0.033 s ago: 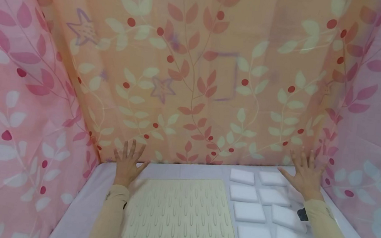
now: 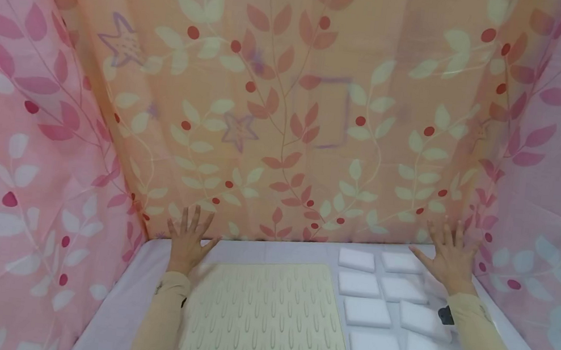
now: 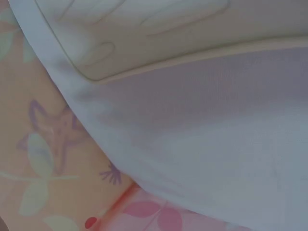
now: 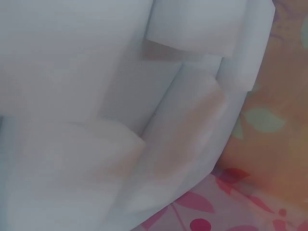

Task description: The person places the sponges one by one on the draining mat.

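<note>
Left hand (image 2: 188,242) and right hand (image 2: 450,258) are spread empty, flanking the mat (image 2: 267,319); blocks (image 2: 367,312), probably soft, are best pinched lightly.

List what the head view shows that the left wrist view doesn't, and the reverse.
Only the head view plainly shows the left hand and right hand, both with fingers spread, plus the sleeves and the white blocks right of the mat.

Only the left wrist view shows a purple star-like outline close by the table's edge near the corner.

Both show part of the ridged mat, the white tabletop, the orange patterned cloth and the pink cloth.
</note>
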`<move>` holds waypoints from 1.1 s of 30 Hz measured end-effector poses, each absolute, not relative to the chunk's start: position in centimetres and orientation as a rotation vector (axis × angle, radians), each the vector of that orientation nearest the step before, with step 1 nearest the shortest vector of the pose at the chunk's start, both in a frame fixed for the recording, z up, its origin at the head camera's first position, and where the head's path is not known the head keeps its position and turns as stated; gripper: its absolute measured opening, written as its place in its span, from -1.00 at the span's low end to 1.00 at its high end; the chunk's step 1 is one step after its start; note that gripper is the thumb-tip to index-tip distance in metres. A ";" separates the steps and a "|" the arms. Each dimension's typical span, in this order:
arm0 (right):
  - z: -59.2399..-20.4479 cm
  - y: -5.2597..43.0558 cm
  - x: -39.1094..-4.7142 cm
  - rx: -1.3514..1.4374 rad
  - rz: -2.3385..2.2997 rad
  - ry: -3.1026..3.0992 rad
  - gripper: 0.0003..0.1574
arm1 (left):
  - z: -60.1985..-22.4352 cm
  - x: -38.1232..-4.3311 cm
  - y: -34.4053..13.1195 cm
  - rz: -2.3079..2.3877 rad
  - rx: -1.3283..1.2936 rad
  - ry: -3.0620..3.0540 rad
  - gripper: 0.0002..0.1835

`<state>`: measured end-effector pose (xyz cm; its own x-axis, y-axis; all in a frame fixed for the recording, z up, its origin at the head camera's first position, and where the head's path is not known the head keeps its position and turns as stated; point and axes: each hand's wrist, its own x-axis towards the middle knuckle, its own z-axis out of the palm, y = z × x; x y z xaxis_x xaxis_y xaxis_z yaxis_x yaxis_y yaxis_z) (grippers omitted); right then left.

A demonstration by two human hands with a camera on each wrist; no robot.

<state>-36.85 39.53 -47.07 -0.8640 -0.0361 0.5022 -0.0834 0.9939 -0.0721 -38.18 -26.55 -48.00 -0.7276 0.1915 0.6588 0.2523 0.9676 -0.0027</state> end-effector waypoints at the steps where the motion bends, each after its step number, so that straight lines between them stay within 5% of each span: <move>1: -47.1 39.5 -36.8 0.083 0.117 -2.611 0.15 | -47.9 -38.1 -26.6 -0.106 -0.305 -2.418 -0.19; 33: -47.5 40.3 -36.0 0.147 0.088 -2.639 0.15 | -49.3 -37.5 -29.5 -0.035 -0.190 -2.578 -0.20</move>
<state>-36.04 40.33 -47.55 -0.8730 -0.0883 0.4797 -0.1200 0.9921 -0.0357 -37.46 -29.52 -49.35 -0.8390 0.1282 0.5288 0.1424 0.9897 -0.0141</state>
